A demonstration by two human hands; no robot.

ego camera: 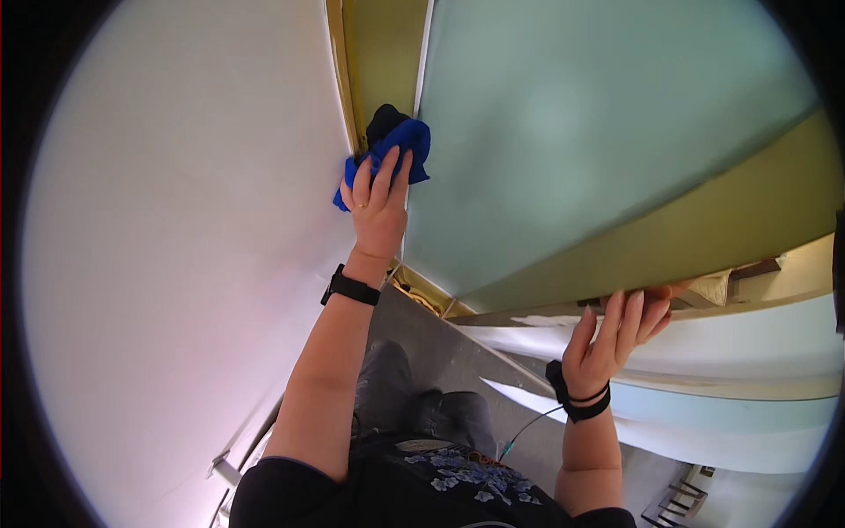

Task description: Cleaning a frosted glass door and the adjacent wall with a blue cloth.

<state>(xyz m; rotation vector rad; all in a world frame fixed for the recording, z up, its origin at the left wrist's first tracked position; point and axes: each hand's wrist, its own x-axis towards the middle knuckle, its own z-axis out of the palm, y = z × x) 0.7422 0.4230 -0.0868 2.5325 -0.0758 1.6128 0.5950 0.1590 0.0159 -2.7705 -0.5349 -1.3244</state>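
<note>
My left hand [379,211] presses a blue cloth [414,142], fingers spread over it, against the narrow olive frame strip between a white wall [198,165] and a pale green panel [561,132]. A black bunched cloth or pad [385,122] shows just above the blue one. My right hand [610,336] rests its fingertips at the lower edge of an olive border [627,264] along the panel; its fingers are apart and I see nothing in them. A black watch is on my left wrist, a black strap with a thin cable on my right.
The grey floor [455,356] lies below, around my legs. A metal bracket or bar [224,468] stands at the lower left by the wall. Curved white and pale green surfaces [726,416] are to the right, with a dark rack-like object [680,505] at the lower right.
</note>
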